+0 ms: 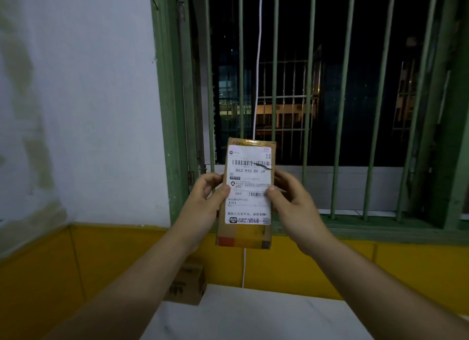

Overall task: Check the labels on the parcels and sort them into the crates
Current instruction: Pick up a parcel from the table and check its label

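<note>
A small brown cardboard parcel is held upright in front of me at chest height, its white shipping label with barcodes facing me. My left hand grips its left edge, thumb on the label. On the right edge my right hand grips it the same way, thumb pressed on the label. No crate is in view.
A white table top lies below my arms. Another cardboard box sits at the table's far left corner, against the yellow wall. Behind the parcel is a green barred window with a white cord hanging down.
</note>
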The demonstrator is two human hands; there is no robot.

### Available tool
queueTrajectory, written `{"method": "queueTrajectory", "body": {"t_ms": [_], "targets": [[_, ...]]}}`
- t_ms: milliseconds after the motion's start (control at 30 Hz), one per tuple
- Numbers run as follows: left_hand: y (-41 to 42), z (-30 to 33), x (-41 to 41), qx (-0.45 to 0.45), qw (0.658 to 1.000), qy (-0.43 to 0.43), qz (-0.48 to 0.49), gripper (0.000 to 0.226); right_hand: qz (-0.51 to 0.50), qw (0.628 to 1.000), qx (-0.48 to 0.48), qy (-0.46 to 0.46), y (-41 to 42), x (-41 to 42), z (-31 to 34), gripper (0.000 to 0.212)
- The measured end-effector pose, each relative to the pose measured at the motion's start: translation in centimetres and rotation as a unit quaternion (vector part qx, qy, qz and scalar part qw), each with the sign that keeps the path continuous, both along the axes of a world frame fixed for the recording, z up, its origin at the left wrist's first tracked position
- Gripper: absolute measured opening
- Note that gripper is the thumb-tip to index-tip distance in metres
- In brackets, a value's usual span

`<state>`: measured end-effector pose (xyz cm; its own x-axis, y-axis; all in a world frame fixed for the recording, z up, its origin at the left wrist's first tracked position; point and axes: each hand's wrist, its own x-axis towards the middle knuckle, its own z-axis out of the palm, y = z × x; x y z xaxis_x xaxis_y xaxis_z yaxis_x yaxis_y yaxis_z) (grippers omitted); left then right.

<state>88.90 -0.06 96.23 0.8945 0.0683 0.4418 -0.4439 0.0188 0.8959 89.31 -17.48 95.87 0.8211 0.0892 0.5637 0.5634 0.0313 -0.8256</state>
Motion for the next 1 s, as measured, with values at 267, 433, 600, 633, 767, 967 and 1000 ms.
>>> {"method": "queueTrajectory", "body": {"t_ms": [267, 433, 600, 633, 767, 967, 1000], "targets": [[0.80, -0.05, 0.39, 0.027, 0.995, 0.051, -0.077, 0.070, -0.012, 1.000, -0.023, 0.006, -0.37, -0.21, -0.56, 0.021], [0.45, -0.07, 0.49, -0.017, 0.999, 0.038, -0.002, 0.025, 0.048, 0.998, -0.050, 0.004, -0.56, -0.62, -0.46, 0.037], [0.39, -0.31, 0.35, 0.020, 0.998, 0.036, -0.041, 0.036, 0.012, 0.999, -0.036, 0.030, -0.32, -0.02, -0.55, 0.030], [0.41, -0.38, 0.38, 0.023, 0.998, 0.035, -0.042, 0.040, 0.004, 0.999, -0.038, 0.036, -0.30, 0.08, -0.58, 0.031], [0.46, -0.55, 0.25, 0.032, 0.998, 0.034, -0.051, 0.064, -0.011, 0.997, -0.052, 0.054, -0.33, 0.28, -0.77, 0.047], [0.18, -0.61, 0.10, -0.004, 0.998, 0.058, -0.022, 0.036, -0.025, 0.998, -0.035, 0.044, -0.17, -0.42, -0.46, 0.029], [0.20, -0.68, 0.18, -0.014, 0.998, 0.062, -0.021, 0.039, -0.030, 0.998, -0.037, 0.042, -0.14, -0.40, -0.49, 0.029]]}}
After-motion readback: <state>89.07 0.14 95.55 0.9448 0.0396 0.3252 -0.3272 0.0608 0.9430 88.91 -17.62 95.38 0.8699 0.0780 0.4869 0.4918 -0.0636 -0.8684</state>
